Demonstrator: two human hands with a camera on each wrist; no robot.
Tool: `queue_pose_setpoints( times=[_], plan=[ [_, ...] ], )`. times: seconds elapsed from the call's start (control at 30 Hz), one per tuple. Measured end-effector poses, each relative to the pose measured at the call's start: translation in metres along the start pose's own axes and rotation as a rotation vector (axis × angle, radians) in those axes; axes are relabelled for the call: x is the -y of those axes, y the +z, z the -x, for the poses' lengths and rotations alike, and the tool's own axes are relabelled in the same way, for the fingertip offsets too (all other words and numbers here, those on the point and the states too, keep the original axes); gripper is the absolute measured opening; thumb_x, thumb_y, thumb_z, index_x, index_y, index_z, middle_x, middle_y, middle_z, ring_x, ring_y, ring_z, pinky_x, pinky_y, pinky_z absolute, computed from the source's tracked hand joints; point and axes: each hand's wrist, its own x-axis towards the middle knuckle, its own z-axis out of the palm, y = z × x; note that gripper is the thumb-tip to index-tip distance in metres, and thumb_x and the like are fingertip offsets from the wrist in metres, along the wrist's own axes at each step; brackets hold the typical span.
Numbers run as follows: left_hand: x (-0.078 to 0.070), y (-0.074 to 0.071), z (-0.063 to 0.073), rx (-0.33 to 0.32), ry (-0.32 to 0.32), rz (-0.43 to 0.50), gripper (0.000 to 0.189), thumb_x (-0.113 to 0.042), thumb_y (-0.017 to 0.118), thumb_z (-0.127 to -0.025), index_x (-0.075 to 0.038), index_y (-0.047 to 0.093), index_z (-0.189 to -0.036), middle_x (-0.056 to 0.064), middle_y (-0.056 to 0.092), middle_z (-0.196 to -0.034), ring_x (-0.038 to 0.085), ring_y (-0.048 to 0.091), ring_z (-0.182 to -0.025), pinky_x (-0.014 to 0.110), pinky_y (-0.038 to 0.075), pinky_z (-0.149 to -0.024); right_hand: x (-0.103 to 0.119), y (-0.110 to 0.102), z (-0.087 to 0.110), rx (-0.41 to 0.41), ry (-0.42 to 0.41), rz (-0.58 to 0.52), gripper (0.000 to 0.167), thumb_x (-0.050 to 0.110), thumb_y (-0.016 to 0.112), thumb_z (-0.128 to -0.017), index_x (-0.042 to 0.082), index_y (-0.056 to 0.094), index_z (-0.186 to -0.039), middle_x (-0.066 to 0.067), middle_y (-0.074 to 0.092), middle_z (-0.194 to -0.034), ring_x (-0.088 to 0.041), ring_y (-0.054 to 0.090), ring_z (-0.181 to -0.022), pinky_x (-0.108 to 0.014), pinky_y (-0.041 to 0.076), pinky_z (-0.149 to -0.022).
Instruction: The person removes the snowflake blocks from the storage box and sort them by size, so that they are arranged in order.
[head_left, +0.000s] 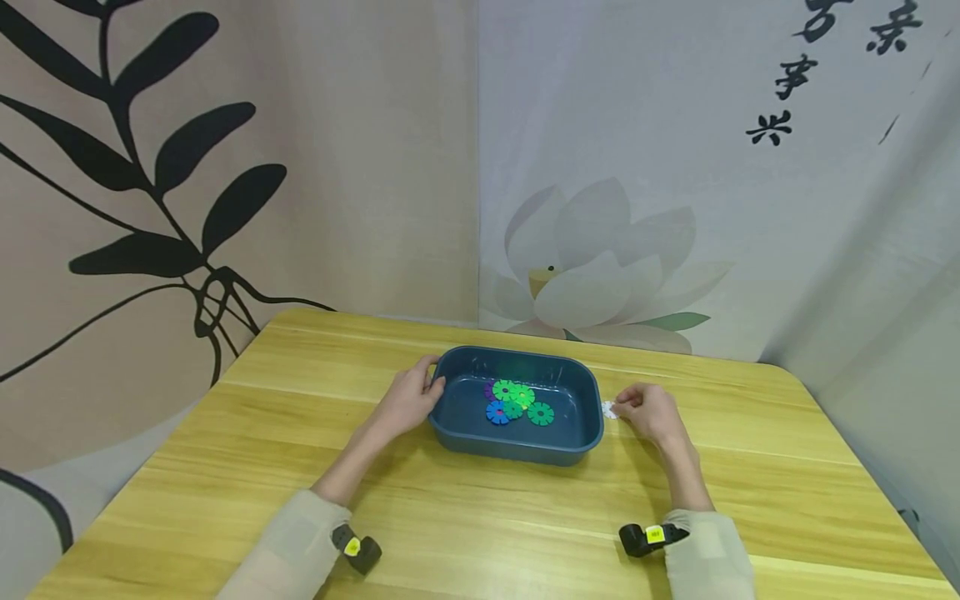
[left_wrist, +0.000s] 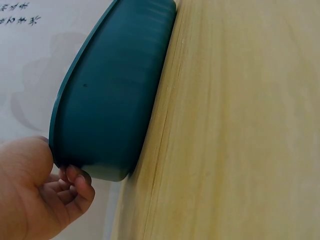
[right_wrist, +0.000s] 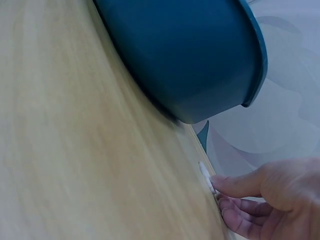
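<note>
A dark blue plastic basin (head_left: 480,442) stands on the wooden table. Inside it lie several notched plastic discs: a blue disc (head_left: 497,412), a green disc (head_left: 541,414), a light green disc (head_left: 504,390) and a mostly covered purple disc (head_left: 489,391). My left hand (head_left: 408,398) grips the basin's left end, thumb over the rim and fingers curled beneath it in the left wrist view. Just beyond the basin's right end, my right hand (head_left: 651,410) pinches a white notched disc (head_left: 609,410) between thumb and fingers, low at the tabletop.
The wooden table (head_left: 480,533) reaches back to a curtain (head_left: 390,167) printed with leaves, a lotus and dark characters. A small black camera (head_left: 357,550) is strapped to the left wrist, and another camera (head_left: 647,537) to the right.
</note>
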Motion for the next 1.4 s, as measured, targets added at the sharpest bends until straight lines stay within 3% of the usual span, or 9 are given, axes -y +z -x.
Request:
queue_pose_setpoints(
  times=[0.3, 0.63, 0.9, 1.03, 1.4],
  plan=[
    [0.001, 0.000, 0.000, 0.006, -0.001, 0.006, 0.044, -0.007, 0.055, -0.102, 0.010, 0.045, -0.142, -0.001, 0.044, -0.062, 0.011, 0.039, -0.051, 0.024, 0.035, -0.049, 0.004, -0.002, -0.001, -0.038, -0.032, 0.023, 0.017, 0.010, 0.064, -0.096, -0.004, 0.067, -0.105, -0.016, 0.070, -0.092, -0.027, 0.064, -0.083, -0.034, 0.049, -0.068],
    [0.000, 0.000, -0.001, 0.007, 0.000, 0.006, 0.044, -0.008, 0.055, -0.102, 0.010, 0.046, -0.142, -0.001, 0.044, -0.061, 0.011, 0.039, -0.050, 0.024, 0.035, -0.049, 0.032, -0.009, 0.000, -0.168, -0.158, 0.013, 0.018, 0.011, 0.062, -0.097, -0.004, 0.069, -0.105, -0.019, 0.071, -0.095, -0.036, 0.069, -0.091, -0.049, 0.053, -0.082],
    [0.001, 0.000, -0.001, 0.001, 0.000, 0.000, 0.044, -0.007, 0.055, -0.102, 0.010, 0.046, -0.141, -0.001, 0.045, -0.062, 0.011, 0.040, -0.051, 0.024, 0.036, -0.050, 0.061, -0.006, 0.006, -0.208, -0.265, -0.018, 0.014, 0.006, 0.065, -0.096, -0.003, 0.071, -0.103, -0.015, 0.071, -0.089, -0.030, 0.070, -0.081, -0.043, 0.055, -0.076],
    [0.000, 0.000, 0.000, 0.002, 0.007, 0.003, 0.044, -0.007, 0.055, -0.102, 0.010, 0.046, -0.141, -0.001, 0.045, -0.062, 0.011, 0.040, -0.051, 0.024, 0.036, -0.050, 0.075, 0.002, 0.008, -0.179, -0.298, -0.046, 0.013, 0.005, 0.067, -0.095, -0.003, 0.072, -0.103, -0.013, 0.071, -0.088, -0.028, 0.069, -0.080, -0.040, 0.056, -0.074],
    [0.001, 0.000, 0.000, 0.013, 0.005, 0.012, 0.044, -0.007, 0.054, -0.103, 0.010, 0.045, -0.142, -0.002, 0.043, -0.060, 0.011, 0.038, -0.049, 0.024, 0.035, -0.049, 0.100, 0.036, 0.013, -0.003, -0.356, -0.069, 0.010, 0.007, 0.070, -0.095, 0.001, 0.072, -0.103, -0.005, 0.070, -0.090, -0.018, 0.065, -0.077, -0.034, 0.055, -0.072]
  ],
)
